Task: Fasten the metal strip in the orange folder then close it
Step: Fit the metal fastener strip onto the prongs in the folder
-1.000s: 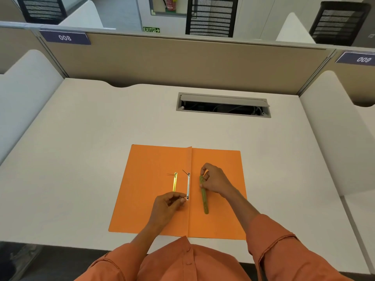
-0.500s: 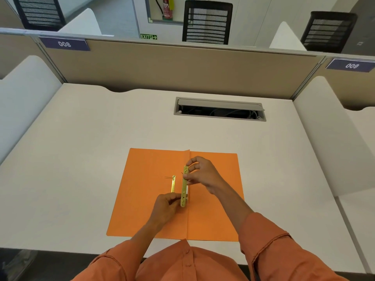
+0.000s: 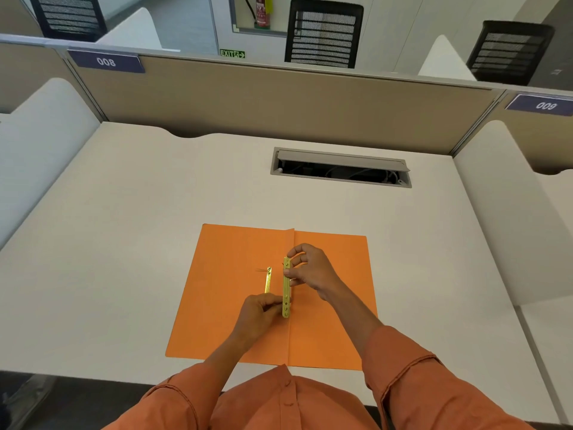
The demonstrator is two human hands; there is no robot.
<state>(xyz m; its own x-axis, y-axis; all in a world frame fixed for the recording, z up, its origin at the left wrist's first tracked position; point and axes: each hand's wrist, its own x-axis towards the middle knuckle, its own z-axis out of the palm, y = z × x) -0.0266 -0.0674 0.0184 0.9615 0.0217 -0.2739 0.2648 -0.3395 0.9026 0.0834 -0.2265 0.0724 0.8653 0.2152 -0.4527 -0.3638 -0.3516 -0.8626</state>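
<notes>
We are seeing a plain orange folder (image 3: 235, 305) lying on an off-white surface (image 3: 124, 243). A perforated metal strip (image 3: 286, 287) is showing yellow-gold with small dark holes, a thinner gold prong (image 3: 267, 280) is gleaming beside it, and our sleeves (image 3: 412, 389) are showing rust-orange.

An open-plan office: beige fabric partitions (image 3: 279, 100) with numbered purple plates (image 3: 106, 61), black mesh chairs (image 3: 324, 34), white desks (image 3: 124, 212).
</notes>
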